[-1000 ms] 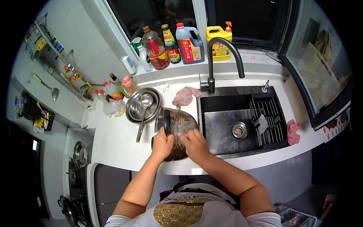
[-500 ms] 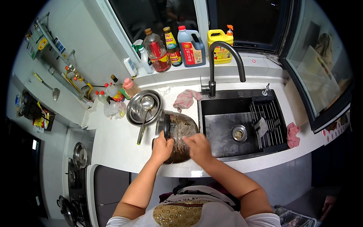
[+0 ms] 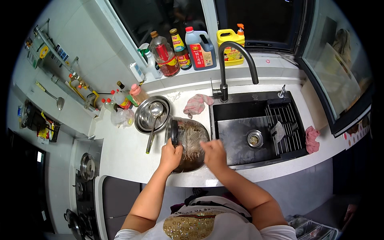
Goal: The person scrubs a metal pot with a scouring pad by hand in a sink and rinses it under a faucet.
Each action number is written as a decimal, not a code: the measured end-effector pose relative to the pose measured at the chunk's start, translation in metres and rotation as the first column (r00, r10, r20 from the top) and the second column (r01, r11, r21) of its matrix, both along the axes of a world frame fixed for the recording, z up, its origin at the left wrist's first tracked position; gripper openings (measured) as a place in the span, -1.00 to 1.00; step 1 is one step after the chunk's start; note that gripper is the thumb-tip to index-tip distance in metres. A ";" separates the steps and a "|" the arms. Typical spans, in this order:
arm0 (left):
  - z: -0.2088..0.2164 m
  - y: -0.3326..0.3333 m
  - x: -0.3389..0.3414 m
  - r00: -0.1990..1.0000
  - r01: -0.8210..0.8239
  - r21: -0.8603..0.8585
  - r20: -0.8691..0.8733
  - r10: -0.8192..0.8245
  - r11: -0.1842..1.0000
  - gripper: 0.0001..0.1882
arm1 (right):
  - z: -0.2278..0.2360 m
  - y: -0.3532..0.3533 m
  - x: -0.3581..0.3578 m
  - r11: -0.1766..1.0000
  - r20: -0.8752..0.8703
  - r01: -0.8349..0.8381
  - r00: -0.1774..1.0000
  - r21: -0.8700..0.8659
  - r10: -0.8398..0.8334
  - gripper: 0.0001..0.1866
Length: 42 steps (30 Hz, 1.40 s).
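A round steel vessel stands on the counter left of the sink. Thin greyish strands lie bunched across it, and I cannot tell what they are. My left hand is closed around the lower end of an upright black handle at the vessel's left side. At the right edge of the strands is my right hand, its fingers bent together and slightly blurred. Whatever it may pinch is hidden.
A steel bowl with a ladle across it sits behind to the left. On the right is a black sink with a tall faucet and a drying rack. A pink cloth lies behind; bottles line the sill.
My right hand has shifted slightly right, away from the middle of the strands. The left hand keeps its grip, and the view has tilted a little.
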<state>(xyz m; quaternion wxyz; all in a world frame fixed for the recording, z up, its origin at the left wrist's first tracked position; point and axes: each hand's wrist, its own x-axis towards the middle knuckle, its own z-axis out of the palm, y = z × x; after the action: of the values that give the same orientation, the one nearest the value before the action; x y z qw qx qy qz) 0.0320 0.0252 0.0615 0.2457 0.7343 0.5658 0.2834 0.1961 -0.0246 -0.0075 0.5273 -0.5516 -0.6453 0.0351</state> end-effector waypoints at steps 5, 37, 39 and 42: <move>-0.002 0.001 -0.001 1.000 0.012 -0.011 -0.004 -0.012 1.000 -0.80 | 0.002 0.016 0.011 0.995 -0.041 0.086 0.995 -0.043 -0.088 -0.70; 0.001 0.003 -0.001 1.000 -0.015 -0.098 -0.027 0.012 0.995 -0.80 | -0.004 0.025 0.033 0.992 -0.003 -0.121 0.993 0.024 0.121 -0.73; -0.006 0.000 -0.004 0.999 -0.005 -0.077 -0.034 0.003 0.997 -0.79 | 0.007 0.008 0.021 0.951 0.091 -0.288 0.956 0.111 0.279 -0.72; 0.003 -0.003 0.003 0.996 -0.009 -0.110 -0.089 -0.001 0.994 -0.80 | 0.017 0.033 0.022 0.975 0.081 -0.216 0.974 0.050 0.211 -0.69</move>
<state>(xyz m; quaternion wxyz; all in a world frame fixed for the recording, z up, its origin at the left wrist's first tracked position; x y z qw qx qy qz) 0.0347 0.0223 0.0650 0.2599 0.7302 0.5926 0.2192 0.2184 0.0082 0.0098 0.5118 -0.4642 -0.7210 0.0519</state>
